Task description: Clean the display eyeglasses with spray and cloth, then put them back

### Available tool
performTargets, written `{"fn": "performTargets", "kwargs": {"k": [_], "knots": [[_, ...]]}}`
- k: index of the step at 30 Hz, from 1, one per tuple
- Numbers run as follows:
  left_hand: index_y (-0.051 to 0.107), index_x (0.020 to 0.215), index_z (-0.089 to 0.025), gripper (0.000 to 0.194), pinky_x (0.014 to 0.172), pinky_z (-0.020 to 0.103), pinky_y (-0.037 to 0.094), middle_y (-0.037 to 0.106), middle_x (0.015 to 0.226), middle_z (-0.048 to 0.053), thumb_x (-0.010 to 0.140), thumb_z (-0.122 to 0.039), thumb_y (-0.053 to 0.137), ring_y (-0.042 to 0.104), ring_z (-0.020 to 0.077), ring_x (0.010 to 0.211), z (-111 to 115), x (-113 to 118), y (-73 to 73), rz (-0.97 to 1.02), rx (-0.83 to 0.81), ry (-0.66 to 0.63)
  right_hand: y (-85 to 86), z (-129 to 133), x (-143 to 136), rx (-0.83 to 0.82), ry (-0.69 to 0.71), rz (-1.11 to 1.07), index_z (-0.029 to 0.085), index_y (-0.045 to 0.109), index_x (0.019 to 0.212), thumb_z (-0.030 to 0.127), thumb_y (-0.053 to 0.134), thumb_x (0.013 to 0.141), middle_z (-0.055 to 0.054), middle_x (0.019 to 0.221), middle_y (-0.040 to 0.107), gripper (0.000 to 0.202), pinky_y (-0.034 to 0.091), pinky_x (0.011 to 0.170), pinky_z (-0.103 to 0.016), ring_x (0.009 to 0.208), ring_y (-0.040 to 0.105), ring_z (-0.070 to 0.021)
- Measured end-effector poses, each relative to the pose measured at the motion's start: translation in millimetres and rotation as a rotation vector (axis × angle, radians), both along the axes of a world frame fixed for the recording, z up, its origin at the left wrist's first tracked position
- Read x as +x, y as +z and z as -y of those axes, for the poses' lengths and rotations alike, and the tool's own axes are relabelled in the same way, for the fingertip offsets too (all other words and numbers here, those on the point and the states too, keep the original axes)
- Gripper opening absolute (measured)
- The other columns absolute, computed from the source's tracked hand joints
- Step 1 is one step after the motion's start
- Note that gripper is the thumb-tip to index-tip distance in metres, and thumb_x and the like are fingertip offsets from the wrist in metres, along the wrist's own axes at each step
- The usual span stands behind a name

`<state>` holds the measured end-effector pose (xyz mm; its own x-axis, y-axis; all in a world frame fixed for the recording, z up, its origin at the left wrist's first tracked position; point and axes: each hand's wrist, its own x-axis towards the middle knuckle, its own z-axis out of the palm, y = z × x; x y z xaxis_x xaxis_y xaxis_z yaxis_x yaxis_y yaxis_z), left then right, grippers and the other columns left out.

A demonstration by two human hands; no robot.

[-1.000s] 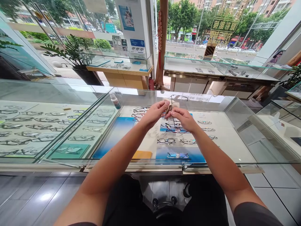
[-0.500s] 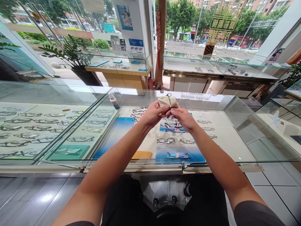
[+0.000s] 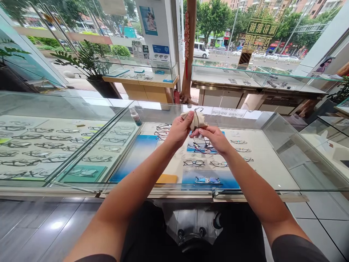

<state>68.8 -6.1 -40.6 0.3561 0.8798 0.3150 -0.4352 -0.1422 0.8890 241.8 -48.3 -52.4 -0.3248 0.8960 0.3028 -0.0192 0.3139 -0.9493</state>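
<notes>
Above the glass counter, my left hand [image 3: 180, 128] is closed on a cream cloth [image 3: 201, 118], its thumb pressed along the top of it. The cloth wraps part of a pair of dark-framed eyeglasses [image 3: 196, 112], with a curved temple end sticking up. My right hand [image 3: 214, 137] pinches the eyeglasses close to the cloth's lower edge. The fingers and cloth hide most of the lenses. Another thin temple seems to hang down between the hands, over frames lying in the case below.
The glass display counter [image 3: 261, 160] holds several eyeglasses, such as a blue-lensed pair [image 3: 207, 179]. A spray bottle [image 3: 135, 116] stands on the glass at the left. An orange-yellow pouch [image 3: 167, 178] lies near the front. Other showcases [image 3: 147, 85] stand by the windows.
My left thumb has shifted up onto the cloth, and the cloth with the eyeglasses has turned slightly. Both hands stay closed together. The view has shifted a little.
</notes>
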Motion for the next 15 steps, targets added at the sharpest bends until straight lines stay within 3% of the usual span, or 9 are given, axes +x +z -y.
{"fn": "performTargets", "kwargs": {"k": [4,7,11,15], "knots": [[0.077,0.089,-0.017,0.055,0.073,0.034,0.058,0.075,0.081,0.006,0.079,-0.068,0.095,0.070,0.0181,0.071,-8.1,-13.0,3.5,-0.024,0.020,-0.107,-2.0,-5.2,9.2,-0.046,-0.048,-0.064,0.026,0.088,0.089,0.050,0.076,0.096,-0.005,0.101,0.085,0.028,0.049,0.103,-0.042,0.102,0.068,-0.0232],[0.078,0.095,-0.016,0.049,0.086,0.037,0.060,0.079,0.092,0.009,0.073,-0.053,0.103,0.076,0.0223,0.086,-9.1,-19.3,6.9,-0.057,0.013,-0.194,-1.2,-7.5,13.3,-0.116,-0.071,-0.081,0.026,0.088,0.084,0.050,0.078,0.091,-0.005,0.096,0.084,0.026,0.050,0.092,-0.040,0.091,0.064,-0.0216],[0.077,0.097,-0.016,0.052,0.078,0.034,0.057,0.076,0.084,0.005,0.065,-0.041,0.108,0.072,0.0187,0.077,-4.2,-15.2,6.2,-0.061,0.031,-0.156,-0.9,-7.4,10.9,-0.163,-0.059,-0.116,0.025,0.089,0.083,0.051,0.081,0.086,-0.006,0.092,0.082,0.027,0.049,0.087,-0.040,0.086,0.060,-0.0210],[0.076,0.094,-0.015,0.056,0.069,0.030,0.053,0.076,0.081,0.004,0.060,-0.044,0.110,0.067,0.0146,0.069,-3.4,-7.5,-0.9,-0.031,-0.001,-0.054,-2.3,-5.1,7.6,-0.135,-0.040,-0.094,0.026,0.091,0.087,0.048,0.082,0.086,-0.005,0.095,0.084,0.024,0.048,0.093,-0.041,0.091,0.061,-0.0213]]}}
